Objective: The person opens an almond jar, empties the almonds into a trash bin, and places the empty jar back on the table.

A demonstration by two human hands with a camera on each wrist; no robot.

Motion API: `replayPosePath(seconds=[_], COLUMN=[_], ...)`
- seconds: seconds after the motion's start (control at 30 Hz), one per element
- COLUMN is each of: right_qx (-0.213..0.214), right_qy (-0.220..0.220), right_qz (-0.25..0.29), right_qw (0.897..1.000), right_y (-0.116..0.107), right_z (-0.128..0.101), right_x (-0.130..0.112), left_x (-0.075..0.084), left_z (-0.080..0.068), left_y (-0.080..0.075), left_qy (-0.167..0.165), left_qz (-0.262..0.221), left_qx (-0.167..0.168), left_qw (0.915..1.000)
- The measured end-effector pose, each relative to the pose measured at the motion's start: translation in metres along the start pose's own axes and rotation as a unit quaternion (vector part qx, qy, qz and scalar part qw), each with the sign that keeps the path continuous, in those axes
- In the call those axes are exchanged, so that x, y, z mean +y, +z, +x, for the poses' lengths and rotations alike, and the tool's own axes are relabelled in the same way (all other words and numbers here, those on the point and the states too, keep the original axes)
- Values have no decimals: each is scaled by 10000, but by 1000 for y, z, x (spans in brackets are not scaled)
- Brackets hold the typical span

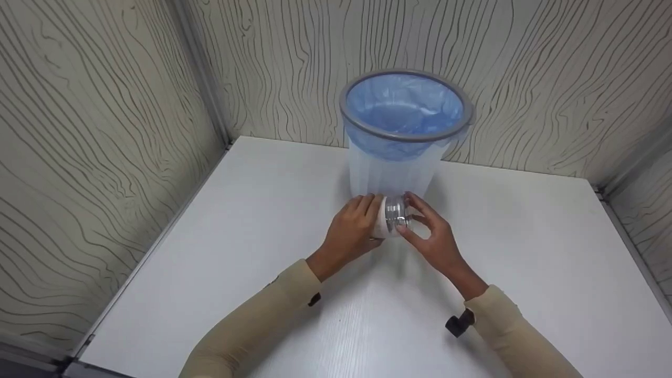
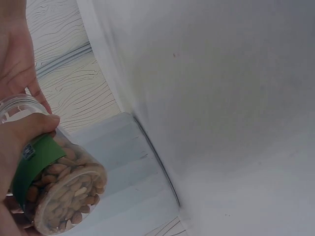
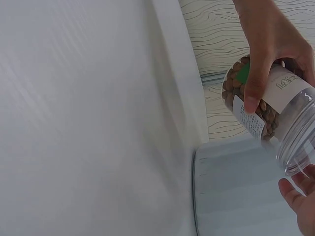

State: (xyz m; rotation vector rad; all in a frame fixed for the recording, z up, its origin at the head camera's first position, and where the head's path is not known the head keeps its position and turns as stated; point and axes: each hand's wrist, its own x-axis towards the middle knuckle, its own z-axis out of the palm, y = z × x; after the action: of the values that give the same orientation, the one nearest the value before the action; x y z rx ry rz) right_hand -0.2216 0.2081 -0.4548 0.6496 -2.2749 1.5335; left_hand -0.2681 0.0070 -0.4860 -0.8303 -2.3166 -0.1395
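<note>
Left fingers [image 1: 369, 205] grip the jar [image 1: 391, 216] (long axis crosswise); right fingers [image 1: 422, 206] pinch its right-facing top.

1 clear cylindrical plastic almond jar [image 1: 394, 214] between the fingers [image 1: 367, 203]; beyond them 1 white grey-rimmed bin [image 1: 388, 176], 1 blue liner [image 1: 404, 105].

the jar [image 1: 391, 215] sits between left hand [image 1: 353, 226] and right hand [image 1: 437, 236], before the bin [image 1: 391, 173] on the table [image 1: 262, 210].
</note>
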Motion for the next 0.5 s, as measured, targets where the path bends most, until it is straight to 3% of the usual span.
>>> replayPosePath(seconds=[0.5], right_qx=[-45], right_qy=[-217], right_qz=[244], right_qw=[9995], right_y=[-6], right_z=[3], right_x=[1], left_x=[2], left_z=[1], left_y=[-1], left_qy=[-44], left_qz=[-37], left_qx=[15], left_qw=[10000])
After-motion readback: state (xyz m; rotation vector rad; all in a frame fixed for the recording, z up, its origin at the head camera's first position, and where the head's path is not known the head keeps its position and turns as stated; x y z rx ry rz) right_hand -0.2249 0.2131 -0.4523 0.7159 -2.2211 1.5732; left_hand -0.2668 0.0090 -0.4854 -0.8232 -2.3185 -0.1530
